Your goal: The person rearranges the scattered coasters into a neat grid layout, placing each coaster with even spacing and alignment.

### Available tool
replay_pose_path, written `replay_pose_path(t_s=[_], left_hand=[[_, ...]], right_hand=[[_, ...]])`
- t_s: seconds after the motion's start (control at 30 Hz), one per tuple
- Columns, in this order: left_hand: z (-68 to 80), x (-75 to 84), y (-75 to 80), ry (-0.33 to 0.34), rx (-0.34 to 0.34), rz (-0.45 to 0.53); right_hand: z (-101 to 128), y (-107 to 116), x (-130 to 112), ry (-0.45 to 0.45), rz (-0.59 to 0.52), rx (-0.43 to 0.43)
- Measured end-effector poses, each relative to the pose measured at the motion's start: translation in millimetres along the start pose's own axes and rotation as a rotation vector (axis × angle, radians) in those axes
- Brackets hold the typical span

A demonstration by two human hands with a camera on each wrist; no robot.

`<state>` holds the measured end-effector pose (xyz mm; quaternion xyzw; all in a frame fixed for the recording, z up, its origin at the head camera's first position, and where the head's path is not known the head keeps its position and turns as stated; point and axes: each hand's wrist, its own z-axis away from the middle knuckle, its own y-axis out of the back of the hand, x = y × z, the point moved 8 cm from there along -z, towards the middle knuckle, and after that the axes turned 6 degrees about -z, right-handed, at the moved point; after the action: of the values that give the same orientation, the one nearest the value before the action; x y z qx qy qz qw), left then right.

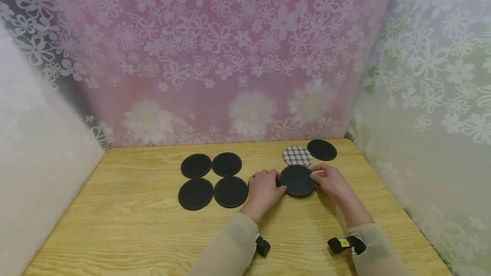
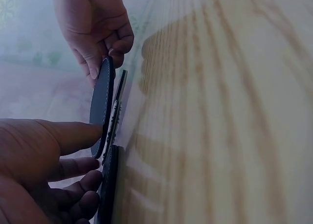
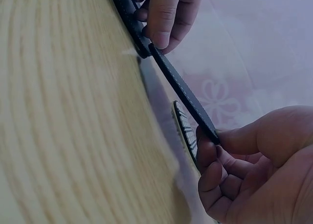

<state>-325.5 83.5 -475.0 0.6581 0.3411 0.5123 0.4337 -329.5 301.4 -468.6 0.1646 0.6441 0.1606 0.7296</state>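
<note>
A round black coaster point(image 1: 297, 180) with a stitched rim is held between both hands, slightly above the table and tilted in the wrist views. My right hand point(image 1: 327, 179) pinches its right edge between thumb and fingers. At the opposite edge, my left hand point(image 1: 265, 188) holds it with thumb and curled fingers. Beneath the left hand lies another black coaster point(image 2: 108, 190), mostly hidden in the head view. Just behind the held one is a coaster with a black-and-white plaid face point(image 1: 297, 156). In the right wrist view, that plaid coaster point(image 3: 185, 128) lies below the raised one.
Several black coasters point(image 1: 195, 194) lie flat in two rows left of my hands. One more black coaster point(image 1: 322, 150) sits at the back right, beside the plaid one. The wooden table point(image 1: 126, 220) ends at a pink flowered curtain point(image 1: 215, 54), with pale sheets at the sides.
</note>
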Motion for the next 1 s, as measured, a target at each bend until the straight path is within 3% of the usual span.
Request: replay_pose_path(t_s=[0.3,1.0], left_hand=[[0.0,-1.4,-2.8,-0.010,-0.011,-0.020],[0.3,-1.2,-1.5,-0.019,0.001,-0.016]], right_hand=[[-2,-3,4,-0.003,0.047,0.009],[2,-7,-6,0.047,0.311,0.045]])
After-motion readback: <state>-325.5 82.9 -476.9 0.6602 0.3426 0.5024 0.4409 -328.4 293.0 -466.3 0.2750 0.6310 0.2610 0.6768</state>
